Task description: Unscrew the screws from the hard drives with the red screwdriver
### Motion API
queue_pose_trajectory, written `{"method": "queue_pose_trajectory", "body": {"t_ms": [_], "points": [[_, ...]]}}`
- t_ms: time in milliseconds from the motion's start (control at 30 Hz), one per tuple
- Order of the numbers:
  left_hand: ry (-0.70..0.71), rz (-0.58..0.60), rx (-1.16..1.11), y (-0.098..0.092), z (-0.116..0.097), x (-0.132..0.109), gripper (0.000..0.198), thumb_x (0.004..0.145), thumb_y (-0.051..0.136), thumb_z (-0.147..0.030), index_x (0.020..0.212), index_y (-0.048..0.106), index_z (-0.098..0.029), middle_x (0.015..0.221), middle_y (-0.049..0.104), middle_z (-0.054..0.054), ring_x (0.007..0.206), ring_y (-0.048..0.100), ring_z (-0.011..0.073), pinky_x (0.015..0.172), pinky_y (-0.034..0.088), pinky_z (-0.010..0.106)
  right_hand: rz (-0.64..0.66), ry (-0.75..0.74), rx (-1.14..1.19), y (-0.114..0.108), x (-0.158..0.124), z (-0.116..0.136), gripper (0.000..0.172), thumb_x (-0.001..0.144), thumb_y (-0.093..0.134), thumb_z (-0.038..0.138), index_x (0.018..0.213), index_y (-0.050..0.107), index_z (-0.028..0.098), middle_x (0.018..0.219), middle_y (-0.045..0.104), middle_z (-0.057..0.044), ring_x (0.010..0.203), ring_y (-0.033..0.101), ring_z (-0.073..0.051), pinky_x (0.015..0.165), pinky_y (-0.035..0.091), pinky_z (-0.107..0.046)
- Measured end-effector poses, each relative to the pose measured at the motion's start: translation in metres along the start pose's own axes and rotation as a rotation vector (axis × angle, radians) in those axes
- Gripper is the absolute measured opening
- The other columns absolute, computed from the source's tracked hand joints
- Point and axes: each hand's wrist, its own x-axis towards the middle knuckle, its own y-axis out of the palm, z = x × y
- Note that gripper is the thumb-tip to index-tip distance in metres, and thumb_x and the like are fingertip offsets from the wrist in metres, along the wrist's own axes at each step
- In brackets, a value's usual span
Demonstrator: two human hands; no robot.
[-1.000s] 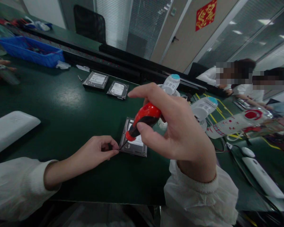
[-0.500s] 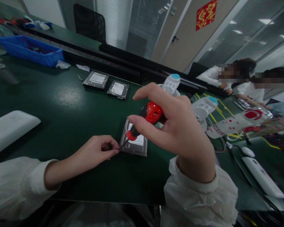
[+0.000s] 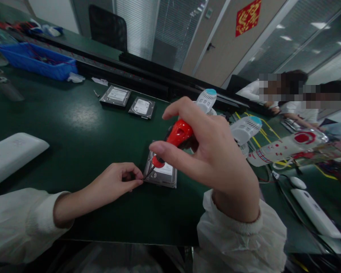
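My right hand [image 3: 213, 155] is wrapped round the red and black handle of a screwdriver [image 3: 174, 138], held raised and tilted down to the left. Its thin shaft ends at the near left corner of a hard drive [image 3: 166, 174] lying flat on the dark green table [image 3: 79, 129]. My left hand [image 3: 116, 184] rests on the table beside that corner, fingertips pinched together right at the screwdriver tip. What they pinch is too small to make out. Both arms wear white sleeves.
Two more hard drives [image 3: 115, 95] [image 3: 142, 107] lie farther back. A blue bin [image 3: 34, 60] stands at the far left, a white pad [image 3: 14, 153] at the near left. White handheld fans [image 3: 244, 131], cables and a white mouse [image 3: 297, 182] crowd the right. Two people sit at the far right.
My right hand has turned the screwdriver handle between its fingers, the thumb sliding forward over it. The tip and my left hand stay at the drive's corner. A hand at the far left is gone.
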Motion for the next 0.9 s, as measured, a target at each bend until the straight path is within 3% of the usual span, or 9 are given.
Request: {"method": "queue_pose_trajectory", "body": {"t_ms": [200,367,467,633,800,900], "points": [[-0.012,0.004,0.004,-0.0003,-0.0004,-0.0005,0.022,0.087,0.071,-0.042,0.090,0.068,-0.020,0.074,0.068,-0.001,0.064,0.063,0.0158,0.058,0.047,0.027,0.036,0.015,-0.027,-0.0012,-0.0007,0.0006,0.023,0.093,0.059,0.031,0.113,0.056,0.021,0.075,0.057,0.004,0.061,0.049,-0.013,0.060,0.033,-0.030],[-0.014,0.000,0.036,-0.0012,-0.0010,-0.0018,0.023,0.087,0.071,-0.043,0.091,0.069,-0.020,0.073,0.068,-0.002,0.064,0.062,0.0152,0.058,0.046,0.026,-0.015,0.039,-0.054,-0.0008,0.0000,0.0005,0.018,0.095,0.058,0.037,0.099,0.058,0.020,0.071,0.053,0.004,0.059,0.044,-0.011,0.060,0.032,-0.030],[-0.011,0.006,0.026,-0.0013,-0.0025,-0.0014,0.022,0.087,0.071,-0.042,0.091,0.069,-0.020,0.075,0.068,-0.002,0.064,0.063,0.0153,0.059,0.047,0.026,0.013,0.015,-0.027,-0.0002,0.0001,-0.0002,0.016,0.092,0.059,0.030,0.104,0.057,0.020,0.071,0.052,0.005,0.059,0.043,-0.010,0.060,0.031,-0.029],[-0.009,0.010,0.039,-0.0014,-0.0030,0.0002,0.022,0.088,0.070,-0.043,0.091,0.068,-0.021,0.077,0.070,-0.001,0.066,0.065,0.0165,0.060,0.049,0.028,-0.015,0.017,-0.013,0.0004,-0.0001,-0.0005,0.020,0.093,0.060,0.039,0.098,0.056,0.020,0.069,0.049,0.005,0.057,0.040,-0.010,0.058,0.029,-0.030],[0.007,0.004,0.040,-0.0019,-0.0017,-0.0019,0.023,0.088,0.070,-0.043,0.090,0.069,-0.021,0.075,0.069,-0.001,0.065,0.064,0.0164,0.059,0.048,0.027,0.032,0.006,0.013,-0.0015,-0.0008,0.0002,0.020,0.090,0.061,0.030,0.108,0.056,0.023,0.074,0.054,0.003,0.062,0.046,-0.013,0.060,0.032,-0.031],[-0.008,0.000,0.046,-0.0019,-0.0030,-0.0030,0.022,0.088,0.070,-0.043,0.090,0.069,-0.020,0.075,0.068,-0.001,0.064,0.062,0.0161,0.059,0.048,0.027,0.024,0.024,-0.010,-0.0012,-0.0003,-0.0002,0.024,0.093,0.062,0.042,0.105,0.056,0.022,0.073,0.054,0.003,0.060,0.045,-0.013,0.060,0.032,-0.032]]}}
